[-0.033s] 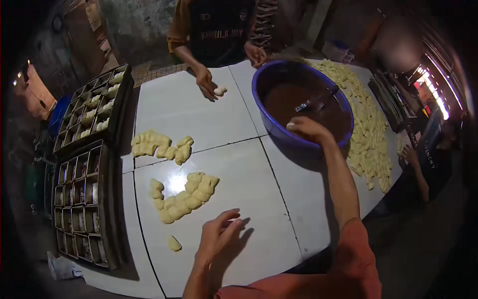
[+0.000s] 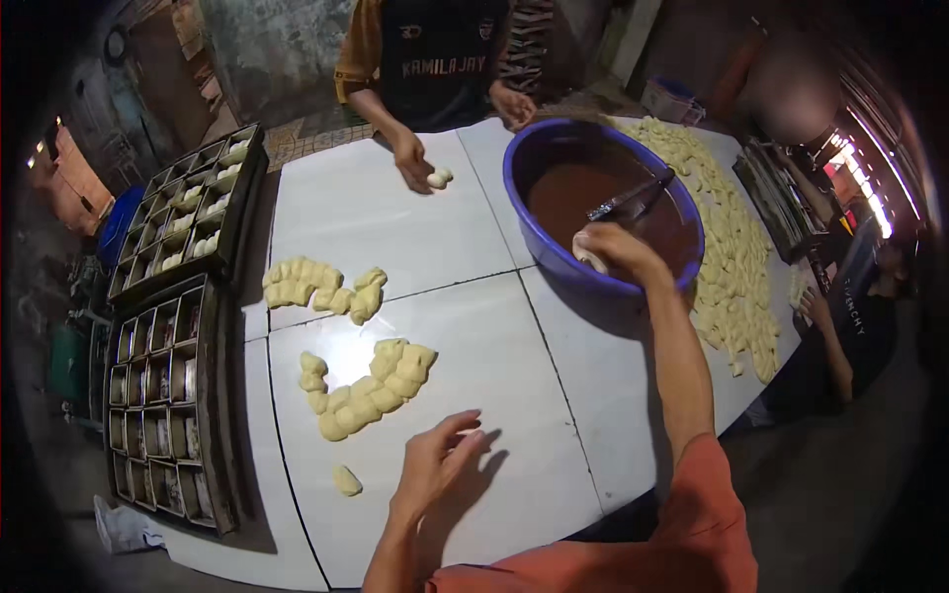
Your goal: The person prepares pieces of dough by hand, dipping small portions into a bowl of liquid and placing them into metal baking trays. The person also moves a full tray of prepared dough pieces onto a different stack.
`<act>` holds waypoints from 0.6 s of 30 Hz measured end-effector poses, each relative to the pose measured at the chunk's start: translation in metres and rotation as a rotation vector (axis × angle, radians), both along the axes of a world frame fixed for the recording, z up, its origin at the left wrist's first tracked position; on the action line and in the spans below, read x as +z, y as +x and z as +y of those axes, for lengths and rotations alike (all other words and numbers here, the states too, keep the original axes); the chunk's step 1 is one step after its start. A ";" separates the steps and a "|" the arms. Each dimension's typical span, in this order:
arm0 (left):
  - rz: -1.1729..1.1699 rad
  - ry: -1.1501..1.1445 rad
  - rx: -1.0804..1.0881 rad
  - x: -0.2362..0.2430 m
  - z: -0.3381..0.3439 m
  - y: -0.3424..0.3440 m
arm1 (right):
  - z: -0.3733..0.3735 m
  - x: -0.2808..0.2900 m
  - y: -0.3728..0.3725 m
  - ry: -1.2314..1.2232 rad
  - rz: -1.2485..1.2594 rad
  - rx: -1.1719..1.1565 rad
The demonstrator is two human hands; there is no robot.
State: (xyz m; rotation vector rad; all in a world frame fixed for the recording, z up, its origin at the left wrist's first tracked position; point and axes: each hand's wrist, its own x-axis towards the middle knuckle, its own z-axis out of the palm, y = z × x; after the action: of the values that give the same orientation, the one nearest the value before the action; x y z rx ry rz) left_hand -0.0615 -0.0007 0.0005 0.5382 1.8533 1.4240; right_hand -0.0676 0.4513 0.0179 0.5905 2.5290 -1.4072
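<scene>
My right hand (image 2: 621, 247) is closed around a pale dough piece (image 2: 590, 259) at the near rim of the purple basin (image 2: 534, 229), which holds brown contents. My left hand (image 2: 442, 457) hovers over the white table with its fingers apart and nothing in them, casting a shadow beside it. Left of it lie a curved cluster of yellowish dough pieces (image 2: 381, 388) and one single dough piece (image 2: 346, 480). Farther off sits a second dough cluster (image 2: 314, 283).
At left stand two divided metal mould trays, a far one (image 2: 188, 212) holding dough and a near one (image 2: 163, 405). Many dough pieces (image 2: 736, 267) spread right of the basin. A dark-handled tool (image 2: 633, 195) leans inside it. Across the table a co-worker's hand (image 2: 411, 163) touches dough.
My right hand has turned slightly at the basin rim, and more of the dough piece shows. The co-worker's fingers have drawn closer around their dough. My left hand has barely moved.
</scene>
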 end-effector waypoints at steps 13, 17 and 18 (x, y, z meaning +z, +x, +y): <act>-0.558 0.577 0.220 -0.015 0.070 0.004 | -0.226 -0.014 0.047 -1.042 0.484 -0.390; -0.579 0.538 0.318 -0.042 0.031 0.002 | -0.259 -0.036 0.063 -1.001 0.459 -0.380; -0.550 0.520 0.406 -0.049 0.021 0.000 | -0.270 -0.038 0.067 -0.993 0.464 -0.284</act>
State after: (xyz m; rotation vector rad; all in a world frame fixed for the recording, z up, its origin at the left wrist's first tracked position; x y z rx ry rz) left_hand -0.0612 0.0199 -0.0482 -0.0195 1.1845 2.0916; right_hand -0.0002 0.1818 -0.0202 0.4439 1.6213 -2.8382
